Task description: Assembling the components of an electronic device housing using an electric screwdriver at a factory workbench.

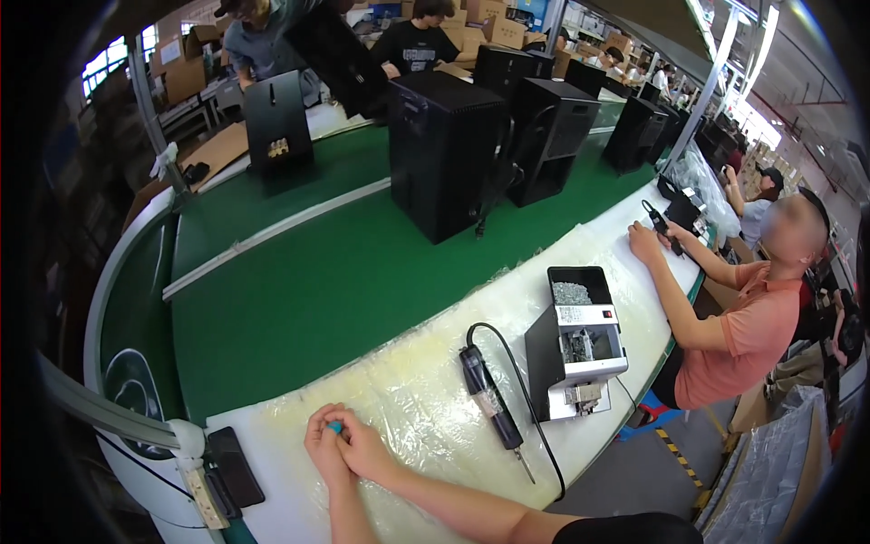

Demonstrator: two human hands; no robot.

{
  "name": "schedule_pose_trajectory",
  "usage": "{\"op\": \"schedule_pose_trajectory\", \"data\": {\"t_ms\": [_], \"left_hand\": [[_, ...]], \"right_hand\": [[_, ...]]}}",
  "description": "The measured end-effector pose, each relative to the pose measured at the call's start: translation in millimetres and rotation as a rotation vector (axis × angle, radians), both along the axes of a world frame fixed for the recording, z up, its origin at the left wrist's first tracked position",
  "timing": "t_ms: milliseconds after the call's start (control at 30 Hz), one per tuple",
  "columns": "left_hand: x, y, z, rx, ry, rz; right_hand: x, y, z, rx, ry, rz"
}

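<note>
My left hand and my right hand rest together, fingers curled against each other, over the plastic-covered work ledge. A small teal piece shows between them; whether it is held or worn on a finger, I cannot tell. To the right of my hands lies a black electric screwdriver with a long thin bit and a black cable. Beyond it stands a screw feeder, a black and white box with many small screws in its top tray.
A green conveyor belt runs past the ledge, carrying tall black cabinets. A dark phone lies by a power strip at lower left. On the right, a co-worker in an orange shirt holds a tool. Others stand across the belt.
</note>
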State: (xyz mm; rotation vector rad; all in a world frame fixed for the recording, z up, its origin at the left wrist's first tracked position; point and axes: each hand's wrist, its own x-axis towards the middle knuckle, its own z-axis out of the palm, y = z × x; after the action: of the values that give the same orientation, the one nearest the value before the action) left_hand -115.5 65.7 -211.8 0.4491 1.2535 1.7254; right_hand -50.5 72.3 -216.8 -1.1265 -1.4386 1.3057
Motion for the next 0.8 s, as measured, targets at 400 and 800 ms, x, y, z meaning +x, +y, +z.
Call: {"op": "schedule_pose_trajectory", "data": {"t_ms": [400, 800], "left_hand": [[2, 2, 7, 0.019, -0.044, -0.050], [-5, 2, 3, -0.008, 0.038, -0.014]], "right_hand": [[6, 6, 11, -0.074, 0.018, -0.008], [0, 2, 6, -0.054, 0.017, -0.009]]}}
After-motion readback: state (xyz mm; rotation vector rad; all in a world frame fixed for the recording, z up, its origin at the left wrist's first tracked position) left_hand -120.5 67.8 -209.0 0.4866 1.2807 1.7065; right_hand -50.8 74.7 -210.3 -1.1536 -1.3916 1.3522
